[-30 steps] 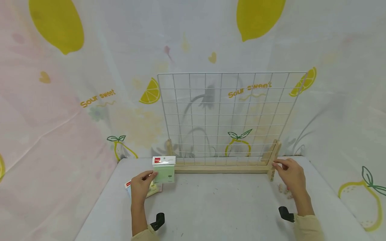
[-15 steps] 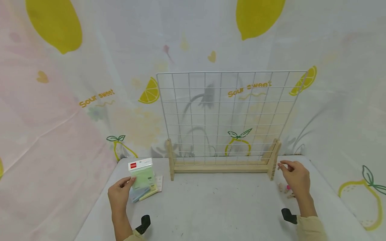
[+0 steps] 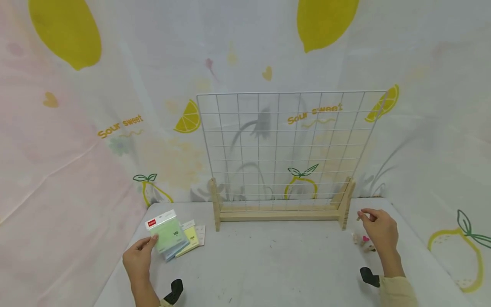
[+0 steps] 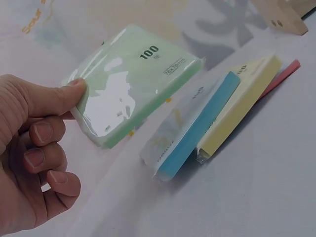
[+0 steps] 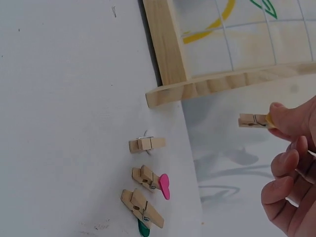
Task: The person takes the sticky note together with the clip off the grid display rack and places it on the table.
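Between thumb and fingers my left hand [image 3: 139, 259] pinches a green sticky note pad [image 4: 143, 74] in clear wrapping, tilted over other pads. Under and beside it lie a blue sticky note pad [image 4: 190, 128], a yellow sticky note pad [image 4: 242, 103] and a pink pad [image 4: 281, 78], overlapping on the table. My right hand [image 3: 381, 230] pinches a small wooden clothespin [image 5: 253, 121] with a bit of yellow at the fingertips. Below that hand lie several more clothespins, among them a plain one [image 5: 147, 143], one with a pink heart [image 5: 165, 186] and one with green [image 5: 143, 227].
A white wire grid [image 3: 278, 146] stands upright in a wooden base [image 3: 280, 215] at the back of the white table [image 3: 264, 264]. Its right wooden foot [image 3: 346, 204] is close to my right hand. A lemon-print cloth [image 3: 161, 55] hangs behind.
My left hand has carried the green sticky note pad left and down, from the grid's left foot to above the other pads. My right hand has drawn back slightly right, away from the right foot.
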Tool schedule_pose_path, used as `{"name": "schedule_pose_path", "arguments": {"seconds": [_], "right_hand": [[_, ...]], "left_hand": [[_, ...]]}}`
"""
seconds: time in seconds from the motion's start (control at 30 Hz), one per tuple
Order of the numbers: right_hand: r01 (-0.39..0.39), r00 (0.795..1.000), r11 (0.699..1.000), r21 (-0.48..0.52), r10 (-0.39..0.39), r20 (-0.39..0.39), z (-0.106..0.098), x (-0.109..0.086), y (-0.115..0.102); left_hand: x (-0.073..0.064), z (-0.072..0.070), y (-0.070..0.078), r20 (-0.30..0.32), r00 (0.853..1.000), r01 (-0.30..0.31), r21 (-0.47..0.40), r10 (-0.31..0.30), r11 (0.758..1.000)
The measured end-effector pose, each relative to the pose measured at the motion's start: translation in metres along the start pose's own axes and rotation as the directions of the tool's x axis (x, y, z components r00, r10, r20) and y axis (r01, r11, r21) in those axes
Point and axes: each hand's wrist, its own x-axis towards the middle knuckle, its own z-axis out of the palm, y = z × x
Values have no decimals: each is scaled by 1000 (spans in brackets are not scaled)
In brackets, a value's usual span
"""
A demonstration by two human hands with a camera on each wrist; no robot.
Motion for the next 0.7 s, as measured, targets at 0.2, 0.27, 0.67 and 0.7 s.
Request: {"name": "schedule_pose_path", "arguments": {"seconds": [0.2,0.27,0.67,0.7], "right_hand": [[-99,993,995,-11,99,60,-2,-2,3],[-121,989,993,-16,122,82,-3,-3,5],[-197,955,979,-60,205,213,-2,-6,18],[-202,953,977,-65,212,217,-1,-7,19]], "left_hand": [[5,0,-15,11,994,105,69,-106,992],[5,-1,-15,17,992,120,83,-122,989],[-2,-10,-6,71,980,170,190,-186,967],[-2,-10,-7,71,977,183,207,-201,961]]}}
